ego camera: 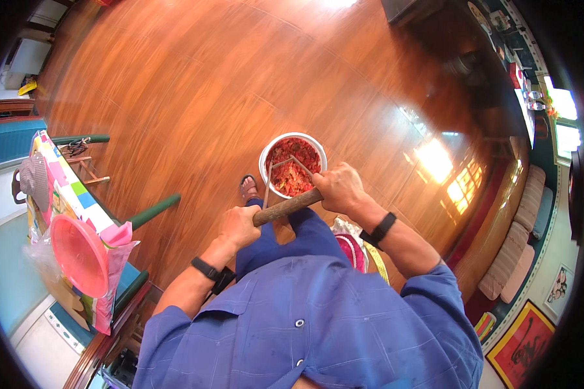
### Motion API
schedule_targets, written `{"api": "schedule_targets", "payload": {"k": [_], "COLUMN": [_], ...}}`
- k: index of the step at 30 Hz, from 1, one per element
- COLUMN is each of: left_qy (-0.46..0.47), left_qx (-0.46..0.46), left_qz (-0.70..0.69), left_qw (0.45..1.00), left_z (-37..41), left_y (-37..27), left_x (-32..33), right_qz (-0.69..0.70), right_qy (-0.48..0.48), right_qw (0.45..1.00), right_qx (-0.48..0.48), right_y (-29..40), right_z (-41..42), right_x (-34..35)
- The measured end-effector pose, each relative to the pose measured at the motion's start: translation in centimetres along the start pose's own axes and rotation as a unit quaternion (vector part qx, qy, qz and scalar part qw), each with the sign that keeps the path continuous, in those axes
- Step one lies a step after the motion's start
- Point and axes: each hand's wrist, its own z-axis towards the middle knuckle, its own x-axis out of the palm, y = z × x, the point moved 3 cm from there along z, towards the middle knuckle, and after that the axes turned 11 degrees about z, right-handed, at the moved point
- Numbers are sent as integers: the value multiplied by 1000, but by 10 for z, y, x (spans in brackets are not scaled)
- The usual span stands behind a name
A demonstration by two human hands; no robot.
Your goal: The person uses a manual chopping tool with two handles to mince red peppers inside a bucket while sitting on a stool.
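My left hand (240, 226) and my right hand (340, 186) are both wrapped around a rough wooden handle (288, 207), one near each end. Thin metal rods (267, 187) run from the handle down into a round white bucket (261, 163). Their bent lower part (292, 158) rests in or on the bucket's contents; its cutting edge, if any, cannot be made out. Finely chopped red material (294, 182), apparently chili peppers with pale seeds, lies in the bucket. The bucket stands on the floor just in front of my sandalled foot (248, 188).
Wood-look flooring (214, 97) surrounds the bucket. On the left, a table with a colourful cover (80, 192) carries a pink plastic basin (79, 255) and a hat (34, 182). A red-and-white bag (348, 245) sits by my right leg. A wooden bench with cushions (508, 248) lines the right wall.
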Motion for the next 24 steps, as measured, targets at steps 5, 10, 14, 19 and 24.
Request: {"api": "schedule_targets", "payload": {"k": [5, 10, 14, 19, 24], "left_qy": [-21, -37, -45, 34, 81], "left_qx": [69, 101, 137, 83, 54], "left_qz": [-7, -18, 35, 66, 98], "left_qw": [997, 994, 989, 994, 990], "left_z": [-57, -72, -39, 26, 87], "left_y": [-35, -55, -38, -9, 18], "left_x": [-74, -110, -81, -11, 24], "right_qz": [18, 18, 14, 3, -25], "right_qy": [-53, -92, -101, -78, -14], "right_qw": [998, 995, 994, 994, 995], "right_qx": [-30, -28, 27, 71, 93], "right_y": [41, 58, 51, 2, -39], "right_z": [-50, -79, -73, -35, 8], "right_x": [-77, -101, -78, 9, 63]}}
